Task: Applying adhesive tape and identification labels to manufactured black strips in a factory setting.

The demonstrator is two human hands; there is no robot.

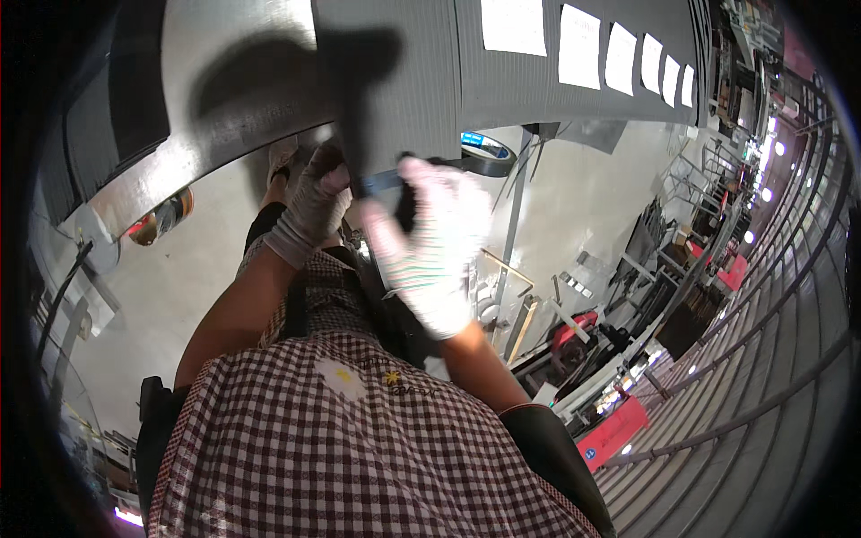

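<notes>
My left hand (pixel 312 213), in a pale grey work glove, is closed at the front edge of the grey ribbed sheet (pixel 408 108). Its fingertips lie in shadow, so what they pinch cannot be made out. My right hand (pixel 439 242), in a white glove with thin green stripes, is just right of it, thumb and fingers curved around something black (pixel 408 208) that is mostly hidden. A short dark bluish strip (pixel 384 181) runs between the hands. Beside the right fingers, at the sheet's edge, is a black tape roll (pixel 491 160) with a blue inner core.
Several white paper sheets (pixel 513 25) lie in a row along the ribbed surface. A shiny metal plate (pixel 202 117) is to the left, with an orange and black round object (pixel 161 218) below it. Metal frames (pixel 641 273) and red machine parts (pixel 574 332) stand at right.
</notes>
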